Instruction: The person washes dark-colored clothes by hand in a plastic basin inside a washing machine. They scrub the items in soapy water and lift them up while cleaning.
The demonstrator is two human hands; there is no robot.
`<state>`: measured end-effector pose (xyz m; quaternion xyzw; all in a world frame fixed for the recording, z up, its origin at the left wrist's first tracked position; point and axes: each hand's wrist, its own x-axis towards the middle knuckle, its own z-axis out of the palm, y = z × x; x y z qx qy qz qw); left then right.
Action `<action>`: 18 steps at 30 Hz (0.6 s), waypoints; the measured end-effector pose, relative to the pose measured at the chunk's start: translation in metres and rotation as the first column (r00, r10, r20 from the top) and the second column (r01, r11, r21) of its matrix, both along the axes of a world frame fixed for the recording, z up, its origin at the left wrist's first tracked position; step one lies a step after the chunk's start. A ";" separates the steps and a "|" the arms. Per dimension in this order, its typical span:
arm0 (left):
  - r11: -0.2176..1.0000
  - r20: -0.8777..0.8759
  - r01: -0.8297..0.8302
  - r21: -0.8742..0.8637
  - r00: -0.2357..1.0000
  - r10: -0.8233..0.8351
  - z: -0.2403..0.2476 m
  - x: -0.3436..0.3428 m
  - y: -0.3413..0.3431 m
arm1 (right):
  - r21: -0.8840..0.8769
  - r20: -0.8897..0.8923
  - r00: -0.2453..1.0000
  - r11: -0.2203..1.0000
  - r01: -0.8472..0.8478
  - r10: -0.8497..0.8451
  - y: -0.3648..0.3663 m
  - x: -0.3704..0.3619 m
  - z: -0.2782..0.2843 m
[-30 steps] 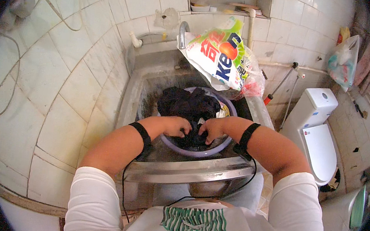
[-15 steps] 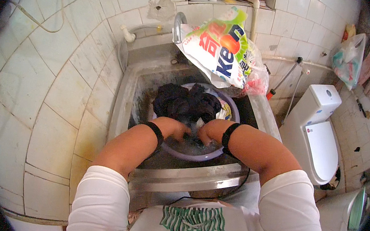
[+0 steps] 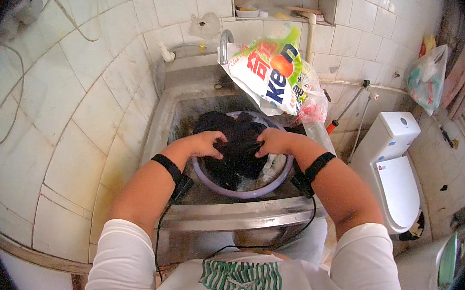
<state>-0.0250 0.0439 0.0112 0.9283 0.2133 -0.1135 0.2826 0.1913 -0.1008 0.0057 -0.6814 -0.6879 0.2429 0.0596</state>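
Observation:
A pale purple basin stands in the metal sink, with a bundle of black clothing heaped in it. My left hand grips the left part of the black clothing, thumb and fingers curled into it. On the right side, my right hand pinches another part of the same cloth, raised near the basin's middle. Whitish cloth shows in the basin under my right hand. How many garments make up the dark heap I cannot tell.
A large detergent bag stands behind the basin, beside the curved faucet. To the right are a white toilet and an orange-handled tool. A plastic bag hangs on the wall. Black cables trail from my wrists.
Both hands have come up from low in the basin onto the black clothing, now gripped farther apart. The cloth is spread toward the basin's near side. My view has shifted slightly.

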 end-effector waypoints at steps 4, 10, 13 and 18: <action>0.970 0.166 -0.241 0.036 0.958 0.232 0.017 -0.011 -0.013 | 0.003 -0.472 0.844 0.957 0.291 -0.255 -0.015 -0.016 0.034; 0.336 0.145 -0.321 -0.886 0.497 0.856 0.001 0.001 -0.048 | -0.237 -0.934 0.117 0.833 0.500 -0.337 -0.004 -0.042 0.026; 0.116 0.074 -0.123 -0.986 0.306 0.949 -0.027 0.013 -0.042 | -0.103 -0.969 0.145 0.860 0.499 -0.200 0.011 -0.043 0.002; -0.080 -0.083 -0.043 -0.996 0.085 0.993 -0.044 0.017 -0.048 | 0.144 -0.783 0.544 0.764 0.629 -0.300 0.003 -0.069 0.006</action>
